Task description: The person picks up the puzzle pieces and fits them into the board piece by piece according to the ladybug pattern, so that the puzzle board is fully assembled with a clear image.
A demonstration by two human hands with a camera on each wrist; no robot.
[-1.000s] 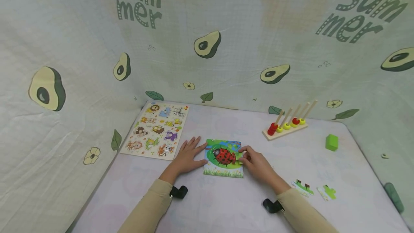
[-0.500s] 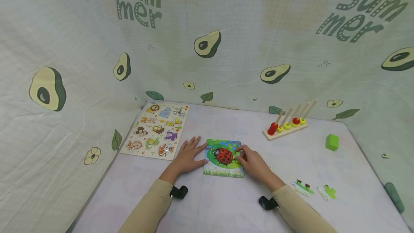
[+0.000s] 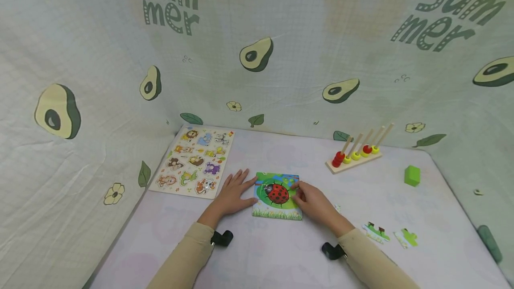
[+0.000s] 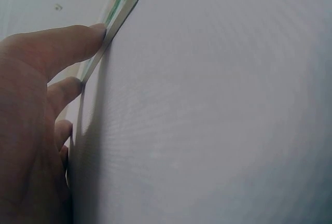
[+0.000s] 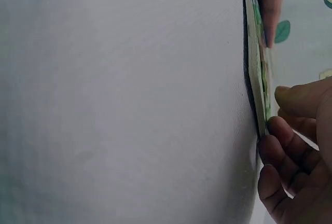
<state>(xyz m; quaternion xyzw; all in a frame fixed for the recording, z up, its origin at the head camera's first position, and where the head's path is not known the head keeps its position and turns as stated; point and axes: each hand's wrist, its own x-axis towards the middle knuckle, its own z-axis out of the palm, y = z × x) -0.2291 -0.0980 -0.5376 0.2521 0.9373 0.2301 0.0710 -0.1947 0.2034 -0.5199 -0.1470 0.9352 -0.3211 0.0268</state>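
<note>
A square ladybug jigsaw puzzle lies on the table between both hands. My left hand rests spread on the table at its left side, thumb and index fingertips touching the edge. In the left wrist view those two tips meet the thin board. My right hand pinches a puzzle piece at the right side of the picture, where the ladybug's rear is. That piece lies level with the picture and is mostly covered by the fingers. From the right wrist view, the curled fingers are right at the board's edge.
Two loose puzzle pieces, one with brown shapes and one plain green, lie at the right. A small piece shows beside the right wrist. Farther back are an animal board, a bead-and-peg stand and a green block.
My right hand has moved slightly left and lowered the pinched piece into the picture, so the ladybug's red body now looks whole. My left hand has stayed in place.
</note>
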